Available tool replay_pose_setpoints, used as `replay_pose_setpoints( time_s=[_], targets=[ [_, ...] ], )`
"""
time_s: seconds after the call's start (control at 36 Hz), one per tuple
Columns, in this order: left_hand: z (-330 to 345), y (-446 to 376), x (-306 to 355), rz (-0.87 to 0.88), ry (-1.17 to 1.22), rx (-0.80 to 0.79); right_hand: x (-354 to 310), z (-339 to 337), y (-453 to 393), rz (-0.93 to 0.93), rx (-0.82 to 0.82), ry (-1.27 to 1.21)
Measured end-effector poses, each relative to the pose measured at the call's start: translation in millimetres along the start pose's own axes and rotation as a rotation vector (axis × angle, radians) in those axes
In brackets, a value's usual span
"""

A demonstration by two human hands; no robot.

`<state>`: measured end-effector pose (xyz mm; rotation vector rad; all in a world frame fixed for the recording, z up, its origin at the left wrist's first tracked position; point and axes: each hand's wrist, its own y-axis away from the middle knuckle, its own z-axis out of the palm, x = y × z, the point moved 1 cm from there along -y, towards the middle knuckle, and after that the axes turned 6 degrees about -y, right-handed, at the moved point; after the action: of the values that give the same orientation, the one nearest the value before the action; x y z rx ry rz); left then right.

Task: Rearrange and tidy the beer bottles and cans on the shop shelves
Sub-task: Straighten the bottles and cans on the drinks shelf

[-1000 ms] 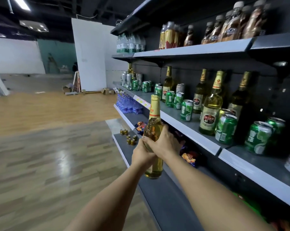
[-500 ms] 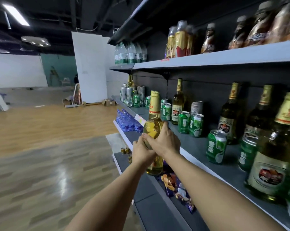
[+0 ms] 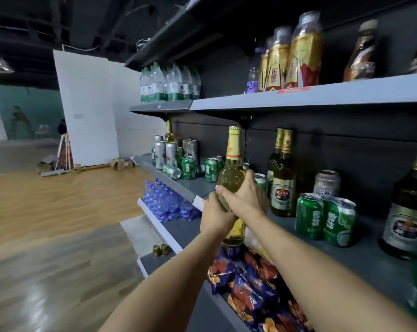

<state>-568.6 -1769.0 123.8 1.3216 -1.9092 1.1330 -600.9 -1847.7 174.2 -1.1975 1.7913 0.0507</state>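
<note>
Both hands hold one clear beer bottle (image 3: 232,173) with yellow beer and a gold foil neck, upright, just in front of the grey middle shelf (image 3: 360,267). My left hand (image 3: 214,218) grips its lower body; my right hand (image 3: 244,196) wraps the middle from the right. Behind them stand two green-glass beer bottles (image 3: 282,185). Two green cans (image 3: 324,218) stand to the right, with a silver can (image 3: 327,183) behind and a dark bottle (image 3: 407,214) at the right edge. Further left are more green cans (image 3: 211,170), one green can lying on its side (image 3: 171,171), and silver cans (image 3: 165,153).
The upper shelf (image 3: 298,98) carries water bottles (image 3: 169,83) and gold-wrapped drink bottles (image 3: 291,58). Below the beer shelf lie snack bags (image 3: 250,279), a pack of blue water bottles (image 3: 165,202) and small jars (image 3: 160,249). Open wooden floor (image 3: 59,236) spreads to the left.
I have moved closer along the shelf to the left. The held bottle has risen and come nearer to the middle shelf, with both hands gripping it as before.
</note>
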Motion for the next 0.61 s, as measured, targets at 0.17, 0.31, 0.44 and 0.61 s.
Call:
replay_pose_setpoints(
  time_s=[0.17, 0.31, 0.44, 0.61],
  targets=[
    [-12, -84, -39, 0.025, 0.011, -0.097, -14, 51, -56, 0.066, 0.075, 0.03],
    [-7, -142, -67, 0.007, 0.052, -0.111, -16, 84, -106, 0.089, 0.11, 0.067],
    [2, -195, -82, 0.035, 0.076, -0.094, -8, 111, -153, 0.095, 0.151, 0.067],
    [17, -253, -87, 0.039, 0.134, -0.147, 1, 137, -203, 0.139, 0.179, 0.067]
  ],
)
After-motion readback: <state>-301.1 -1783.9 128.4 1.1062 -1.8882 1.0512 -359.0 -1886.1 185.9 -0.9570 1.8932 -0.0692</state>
